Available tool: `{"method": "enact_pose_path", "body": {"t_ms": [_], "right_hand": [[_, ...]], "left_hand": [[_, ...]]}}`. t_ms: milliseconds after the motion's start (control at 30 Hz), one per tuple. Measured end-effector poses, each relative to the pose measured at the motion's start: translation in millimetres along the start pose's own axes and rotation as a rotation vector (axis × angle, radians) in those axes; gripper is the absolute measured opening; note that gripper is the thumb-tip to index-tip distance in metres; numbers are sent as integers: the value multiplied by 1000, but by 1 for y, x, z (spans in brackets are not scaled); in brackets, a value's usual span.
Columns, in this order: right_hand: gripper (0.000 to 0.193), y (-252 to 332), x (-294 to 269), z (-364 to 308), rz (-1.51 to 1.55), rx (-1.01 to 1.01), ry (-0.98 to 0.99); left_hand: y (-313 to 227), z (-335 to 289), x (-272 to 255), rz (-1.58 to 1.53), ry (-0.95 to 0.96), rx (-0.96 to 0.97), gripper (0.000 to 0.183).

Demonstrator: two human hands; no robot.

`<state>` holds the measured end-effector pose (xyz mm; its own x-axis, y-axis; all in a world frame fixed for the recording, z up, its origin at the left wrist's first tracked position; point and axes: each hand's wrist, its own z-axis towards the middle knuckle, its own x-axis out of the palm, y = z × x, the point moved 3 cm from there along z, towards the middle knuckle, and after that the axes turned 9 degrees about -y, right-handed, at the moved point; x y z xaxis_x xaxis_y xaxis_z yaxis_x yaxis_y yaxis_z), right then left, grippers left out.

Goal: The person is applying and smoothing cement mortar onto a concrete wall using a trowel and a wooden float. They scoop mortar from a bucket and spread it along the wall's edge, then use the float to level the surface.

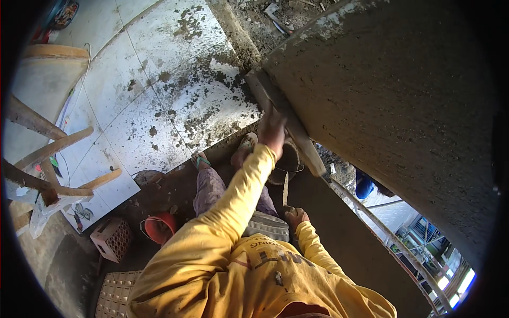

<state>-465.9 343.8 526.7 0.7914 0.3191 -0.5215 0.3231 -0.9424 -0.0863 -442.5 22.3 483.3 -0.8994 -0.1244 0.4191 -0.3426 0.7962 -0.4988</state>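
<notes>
Left arm point(233, 204): extended long to the front
Left hand point(272, 130): blurred, the finger pose is unclear
Right arm point(319, 248): lower, nearer to the torso
Right hand point(296, 218): fingers curled inward

The head-worn fisheye view looks down, close above the yellow shirt point(233, 267).

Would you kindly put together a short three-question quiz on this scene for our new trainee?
1. Which hand holds the thin blade-like tool?
2. True or false: the red bucket is to the left of the person's legs.
3. What is the left hand placed at?
a) the long board
b) the perforated crate
c) the red bucket

Key:
1. The right hand.
2. True.
3. a
</notes>
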Motion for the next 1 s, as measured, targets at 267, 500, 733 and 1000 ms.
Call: {"method": "enact_pose_path", "body": {"t_ms": [267,500,733,1000], "right_hand": [[49,9,-10,-1,-188,-131,71],[55,-24,7,22,-50,-49,-29],[60,-39,14,35,-104,-85,41],[59,-14,-12,33,11,-58,-43]], "left_hand": [[5,-5,2,-36,-79,-91,69],[-21,86,-31,93,-66,-197,60],[5,9,-1,68,-39,-197,67],[24,44,-14,123,-89,-121,62]]}}
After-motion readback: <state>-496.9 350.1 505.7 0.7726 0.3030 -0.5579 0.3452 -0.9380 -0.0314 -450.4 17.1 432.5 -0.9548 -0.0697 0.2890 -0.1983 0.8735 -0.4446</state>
